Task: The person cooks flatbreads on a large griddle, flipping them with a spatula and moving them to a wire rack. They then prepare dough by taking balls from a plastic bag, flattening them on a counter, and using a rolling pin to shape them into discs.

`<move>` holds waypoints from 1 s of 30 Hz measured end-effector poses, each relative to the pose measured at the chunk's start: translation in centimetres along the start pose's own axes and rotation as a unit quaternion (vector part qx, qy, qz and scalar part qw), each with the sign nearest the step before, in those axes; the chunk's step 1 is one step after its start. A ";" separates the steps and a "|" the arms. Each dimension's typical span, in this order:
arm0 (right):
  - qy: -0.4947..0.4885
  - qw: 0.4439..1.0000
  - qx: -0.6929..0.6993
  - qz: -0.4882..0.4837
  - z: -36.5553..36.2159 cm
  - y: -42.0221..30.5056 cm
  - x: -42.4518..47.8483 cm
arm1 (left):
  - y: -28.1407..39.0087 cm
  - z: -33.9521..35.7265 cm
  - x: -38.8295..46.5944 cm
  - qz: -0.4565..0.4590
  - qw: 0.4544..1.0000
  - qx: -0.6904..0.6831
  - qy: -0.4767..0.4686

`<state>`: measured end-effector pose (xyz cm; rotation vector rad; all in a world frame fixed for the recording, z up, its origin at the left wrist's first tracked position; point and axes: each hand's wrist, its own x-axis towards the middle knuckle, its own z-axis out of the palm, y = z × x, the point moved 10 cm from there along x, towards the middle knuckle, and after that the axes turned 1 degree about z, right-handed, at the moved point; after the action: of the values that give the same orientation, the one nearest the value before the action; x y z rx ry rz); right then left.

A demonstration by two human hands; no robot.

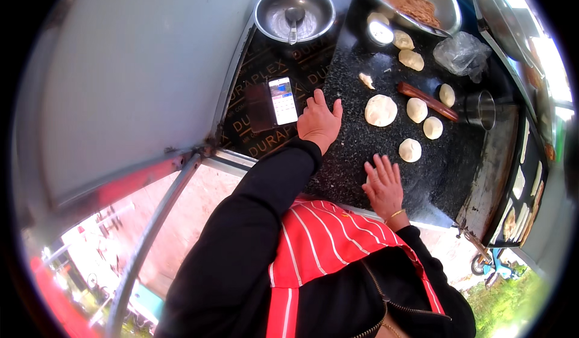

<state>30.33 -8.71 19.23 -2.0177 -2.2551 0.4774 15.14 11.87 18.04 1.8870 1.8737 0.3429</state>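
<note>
My left hand [320, 120] is beside the right edge of a lit smartphone [283, 101] in an open dark case, its fingers apart and nothing seen in them. Lower right, my right hand [384, 186] lies palm down over the black speckled worktop [348, 161], partly covering a small pale piece, probably dough. A flattened round of dough [381, 110] sits between and above the hands. Right of it are dough balls [410, 150], a wooden rolling pin [427, 101] and a small torn piece of dough [366, 80].
A steel bowl [328, 17] with a spoon stands at the back; another steel bowl [452, 10] holds brown filling. A round tin [380, 33], a plastic bag [461, 55] and a clear cup [486, 110] are nearby. At far right, a griddle [513, 202] carries flat pieces of dough.
</note>
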 end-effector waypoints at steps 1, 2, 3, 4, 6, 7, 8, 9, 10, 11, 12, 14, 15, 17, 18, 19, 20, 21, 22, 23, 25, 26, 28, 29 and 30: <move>0.008 0.999 -0.050 0.019 -1.1 0.7 1.6 | -0.1 0.2 0.1 0.000 1.000 -0.001 -0.010; 0.061 0.995 -0.063 0.041 -2.4 1.0 3.3 | -0.1 0.5 -0.2 -0.001 1.000 -0.002 -0.021; 0.121 0.988 -0.079 0.063 -3.7 1.1 5.2 | 0.2 0.5 -0.3 0.002 1.000 -0.001 -0.020; 0.164 0.982 -0.061 0.072 -4.1 0.7 6.6 | 0.4 0.3 -0.1 0.005 1.000 0.000 -0.018; 0.167 0.983 -0.017 0.076 -3.8 -1.6 7.5 | 0.1 0.5 -0.4 0.002 1.000 0.003 -0.016; 0.142 0.989 0.015 0.029 -3.3 -3.3 6.3 | 0.0 0.5 -0.4 0.002 1.000 0.001 -0.012; 0.098 0.994 0.038 -0.003 -2.2 -4.1 4.5 | -0.2 0.5 -0.3 0.002 1.000 -0.001 -0.009; 0.052 0.996 0.058 -0.033 -1.2 -4.3 2.7 | -0.1 0.3 -0.3 0.003 1.000 -0.002 -0.007; 0.037 0.998 0.051 -0.030 -0.8 -3.1 1.7 | -0.2 0.2 -0.4 0.002 1.000 -0.001 -0.006; 0.021 0.998 0.043 -0.028 -0.5 -1.4 0.8 | -0.2 0.1 -0.4 0.000 1.000 -0.001 -0.003; 0.007 0.999 0.034 -0.026 -0.3 -0.2 0.4 | 0.0 0.1 -0.1 0.002 1.000 -0.004 0.001; 0.056 0.997 -0.060 0.005 -2.7 1.3 3.8 | 0.0 0.2 -0.4 0.008 1.000 -0.003 0.000; 0.107 0.990 -0.090 0.020 -3.8 1.6 5.5 | 0.3 0.3 -0.4 0.009 1.000 -0.005 -0.005; 0.152 0.986 -0.039 0.052 -4.1 0.7 7.8 | 0.5 0.2 -0.3 0.009 1.000 -0.006 -0.011; 0.172 0.983 -0.012 0.067 -4.0 -0.1 8.3 | 0.4 0.1 -0.4 0.005 1.000 -0.003 -0.009; 0.136 0.990 0.006 0.035 -2.9 -1.7 7.5 | 0.2 0.1 -0.4 0.003 1.000 -0.003 -0.008; 0.094 0.995 0.028 0.004 -1.9 -2.7 5.9 | 0.1 0.1 -0.4 0.001 1.000 -0.003 -0.007; 0.050 0.997 0.046 -0.023 -1.1 -3.6 3.9 | 0.1 0.1 -0.4 0.000 1.000 -0.004 -0.009; 0.041 0.998 0.044 -0.025 -0.5 -2.8 2.1 | 0.0 0.0 -0.4 -0.003 1.000 -0.004 -0.009; 0.030 0.998 0.040 -0.028 0.0 -1.4 0.4 | -0.1 -0.2 -0.4 -0.008 1.000 -0.006 -0.008; -0.001 1.000 -0.009 0.009 -0.4 1.0 0.6 | 0.0 -0.2 -0.2 -0.005 1.000 -0.005 -0.011; 0.040 0.997 -0.060 0.027 -1.8 1.5 2.8 | 0.0 0.1 -0.3 -0.005 1.000 -0.005 -0.014; 0.118 0.987 -0.093 0.065 -3.3 1.8 6.3 | 0.3 0.3 -0.4 0.001 1.000 -0.001 -0.011; 0.153 0.982 -0.071 0.080 -3.5 1.5 7.7 | 0.4 0.2 -0.3 0.004 1.000 0.002 -0.006; 0.183 0.977 -0.049 0.094 -3.7 0.9 8.2 | 0.3 0.2 -0.4 0.002 1.000 0.003 -0.006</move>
<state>31.07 0.08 21.23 -2.1634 -1.9140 -0.0018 15.45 11.42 18.07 1.8922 1.8643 0.3268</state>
